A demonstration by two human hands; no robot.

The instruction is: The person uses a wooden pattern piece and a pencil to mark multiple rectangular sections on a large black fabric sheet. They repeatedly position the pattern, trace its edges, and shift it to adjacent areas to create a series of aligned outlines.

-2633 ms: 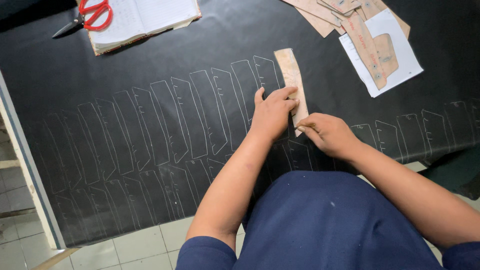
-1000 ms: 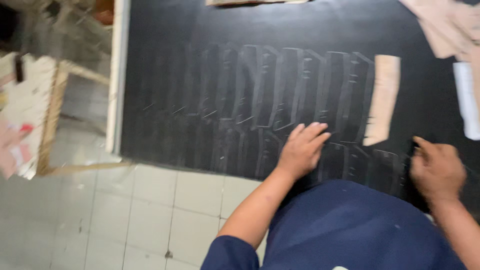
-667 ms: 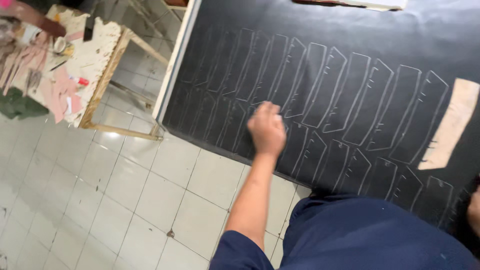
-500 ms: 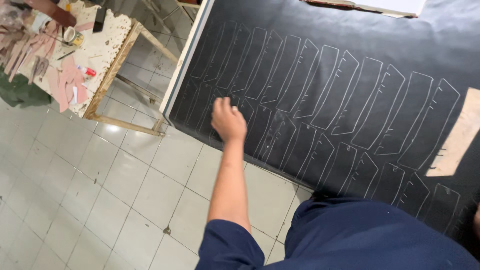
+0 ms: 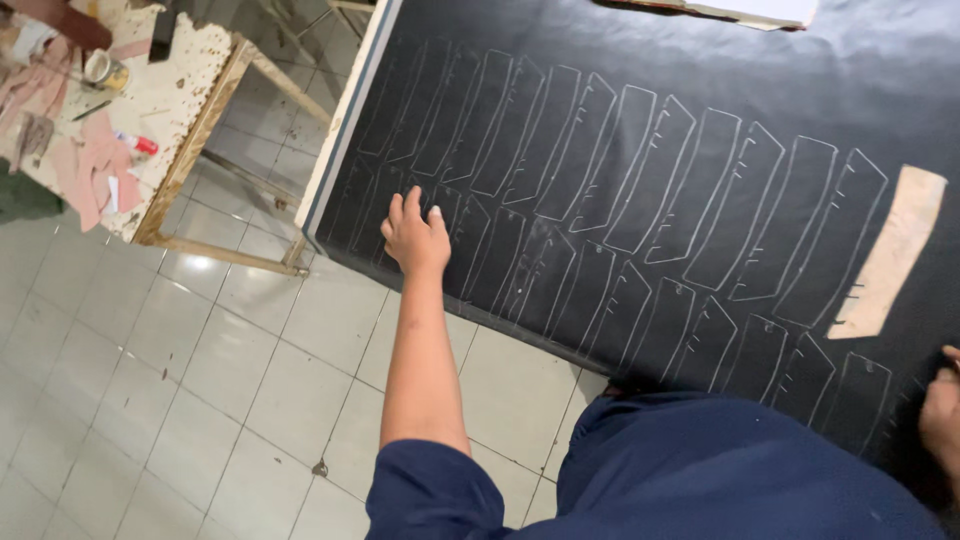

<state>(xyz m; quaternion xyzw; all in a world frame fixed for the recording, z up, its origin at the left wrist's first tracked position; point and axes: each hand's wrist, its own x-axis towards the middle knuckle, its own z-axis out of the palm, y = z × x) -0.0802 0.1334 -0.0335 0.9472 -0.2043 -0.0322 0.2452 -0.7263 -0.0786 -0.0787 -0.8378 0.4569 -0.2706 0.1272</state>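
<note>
1. The left hand (image 5: pixel 415 235) lies on the black sheet (image 5: pixel 640 60) near its lower-left edge, at about 9 o'clock from the middle of the view. Its fingers are loosely spread and it holds nothing; whether the palm presses flat I cannot tell.
2. The right hand (image 5: pixel 942 415) shows only in part at the frame's right edge, at about 4 o'clock. It rests on the same sheet, and whether it is spread or pinching something cannot be told.
3. The black sheet covers the worktable and bears two rows of chalk outlines (image 5: pixel 640 175), narrow slanted shapes drawn side by side. The left hand lies on the lower row's leftmost outlines.
4. A tan cardboard template (image 5: pixel 890 255), long and narrow, lies flat on the sheet at 3 o'clock, just right of the last outline in the upper row. Neither hand touches it; it is well apart from the left hand and nearer the right.
5. A stack of paper (image 5: pixel 750 10) sits on the sheet's far edge at 1 o'clock.
6. Beyond the table's white edge, at 10 o'clock, a spattered side table (image 5: pixel 150 110) stands on the tiled floor (image 5: pixel 150 380), strewn with pink scraps and small things too blurred to tell.
</note>
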